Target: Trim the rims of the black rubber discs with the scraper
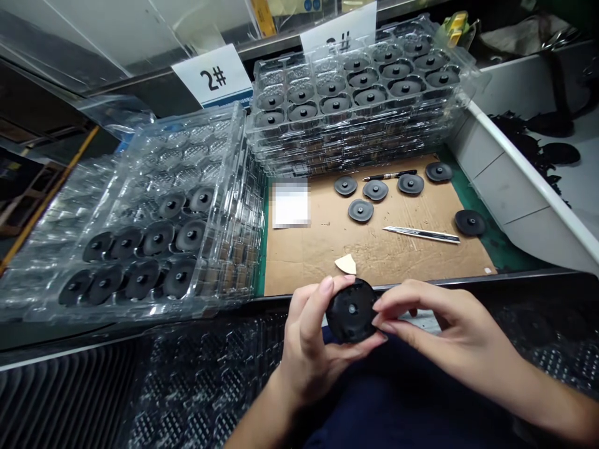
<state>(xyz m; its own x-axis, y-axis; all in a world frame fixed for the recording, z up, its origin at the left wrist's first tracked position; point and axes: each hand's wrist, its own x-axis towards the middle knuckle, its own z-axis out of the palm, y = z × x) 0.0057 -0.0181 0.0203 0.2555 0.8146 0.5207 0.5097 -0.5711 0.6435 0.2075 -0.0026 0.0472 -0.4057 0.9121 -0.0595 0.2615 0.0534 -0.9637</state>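
My left hand (311, 333) is wrapped round the edge of a black disc (353, 312) with a small stud at its centre. The disc is tilted up, its studded face showing. At its right rim, my right hand (421, 324) pinches thumb and forefinger together against the edge; whether a small scrap lies between them I cannot tell. Just beyond the disc lies a cream wedge-shaped piece (346, 264) on the cardboard (299, 268). Several similar discs lie farther back, among them a loose black disc (360, 211). A slim craft knife (421, 234) rests to their front right.
Stacked clear trays with black discs stand at left (219, 206) and at the back (346, 134). A black pen (390, 175) lies among the loose discs. At right, a white bin (528, 168) holds black scraps (519, 143). Paper signs (213, 75) stand behind.
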